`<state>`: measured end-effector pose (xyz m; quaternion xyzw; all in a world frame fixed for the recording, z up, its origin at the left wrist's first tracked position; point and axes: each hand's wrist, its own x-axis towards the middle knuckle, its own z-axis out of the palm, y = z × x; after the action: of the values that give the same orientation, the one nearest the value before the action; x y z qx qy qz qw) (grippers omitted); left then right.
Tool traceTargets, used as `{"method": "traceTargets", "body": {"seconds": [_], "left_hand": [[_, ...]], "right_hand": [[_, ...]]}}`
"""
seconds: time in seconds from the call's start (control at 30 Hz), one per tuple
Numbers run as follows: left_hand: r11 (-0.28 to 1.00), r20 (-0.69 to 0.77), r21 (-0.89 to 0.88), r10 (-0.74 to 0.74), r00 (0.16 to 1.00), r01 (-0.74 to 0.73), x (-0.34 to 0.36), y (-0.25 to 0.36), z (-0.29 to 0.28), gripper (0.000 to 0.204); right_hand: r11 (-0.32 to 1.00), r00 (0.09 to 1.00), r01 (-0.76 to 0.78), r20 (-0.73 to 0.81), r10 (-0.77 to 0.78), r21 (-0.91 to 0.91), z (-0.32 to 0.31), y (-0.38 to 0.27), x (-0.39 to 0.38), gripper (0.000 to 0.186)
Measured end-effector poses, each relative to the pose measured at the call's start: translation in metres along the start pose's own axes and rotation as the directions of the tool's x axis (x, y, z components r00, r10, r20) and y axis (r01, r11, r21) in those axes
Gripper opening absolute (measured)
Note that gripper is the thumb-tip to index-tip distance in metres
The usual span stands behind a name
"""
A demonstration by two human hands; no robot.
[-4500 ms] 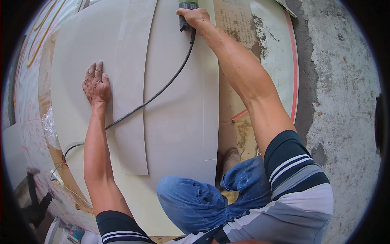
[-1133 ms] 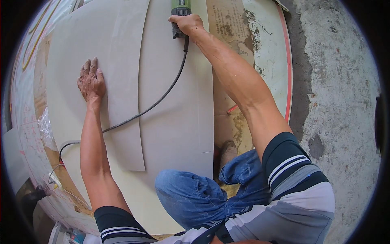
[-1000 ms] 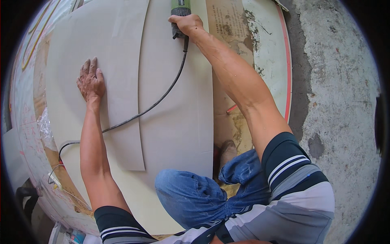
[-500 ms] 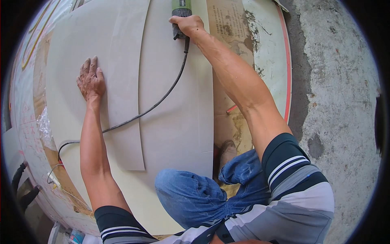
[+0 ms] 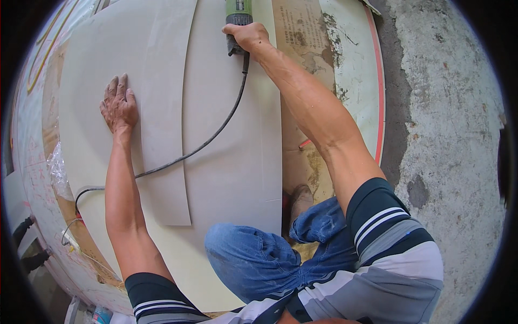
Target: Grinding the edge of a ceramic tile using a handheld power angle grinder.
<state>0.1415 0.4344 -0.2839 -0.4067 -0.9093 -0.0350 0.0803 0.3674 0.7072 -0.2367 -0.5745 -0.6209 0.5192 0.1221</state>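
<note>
My left hand lies open, fingers extended, on a large pale grey sheet at the left. My right hand grips a green and black power tool at the top; its far end is out of frame. The tool rests on or just over another grey sheet, beside a narrower overlapping strip. The tool's black cord curves down across the sheets and passes behind my left forearm. My knees are bent on the lower sheets.
Stained cardboard and a red-edged white board lie to the right, beside rough concrete floor. Crumpled clear plastic and yellow tubing are at the left. Another person's dark-sleeved arms show at the far left.
My right hand and the tool have come slightly down and left in the view. My left hand stays on the sheet. The other person's arms have shifted at the left edge.
</note>
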Motion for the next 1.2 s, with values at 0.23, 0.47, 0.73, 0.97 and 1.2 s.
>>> {"method": "traceTargets", "body": {"seconds": [0.23,0.47,0.73,0.97,1.2], "left_hand": [[1.000,0.015,-0.012,-0.010,1.000,0.010,0.001,-0.006,0.004,0.048],[1.000,0.018,-0.021,-0.009,1.000,0.009,0.003,0.001,0.002,0.048],[1.000,0.015,-0.011,-0.012,1.000,0.012,0.002,-0.002,0.003,0.048],[1.000,0.029,-0.007,-0.023,0.999,0.023,0.002,-0.001,0.004,0.048],[1.000,0.027,-0.015,-0.016,0.999,0.016,0.003,-0.002,0.006,0.048]], "right_hand": [[1.000,1.000,0.011,-0.005,-0.011,-0.022,0.002,-0.002,-0.007,0.042],[1.000,1.000,0.017,-0.014,-0.017,0.002,-0.001,0.003,-0.005,0.042],[1.000,1.000,0.007,-0.002,-0.007,0.020,0.001,0.002,-0.011,0.042],[1.000,1.000,0.005,-0.017,-0.005,-0.005,0.004,0.006,-0.006,0.043],[0.998,0.997,0.056,-0.049,-0.056,0.011,0.006,0.008,-0.003,0.031]]}}
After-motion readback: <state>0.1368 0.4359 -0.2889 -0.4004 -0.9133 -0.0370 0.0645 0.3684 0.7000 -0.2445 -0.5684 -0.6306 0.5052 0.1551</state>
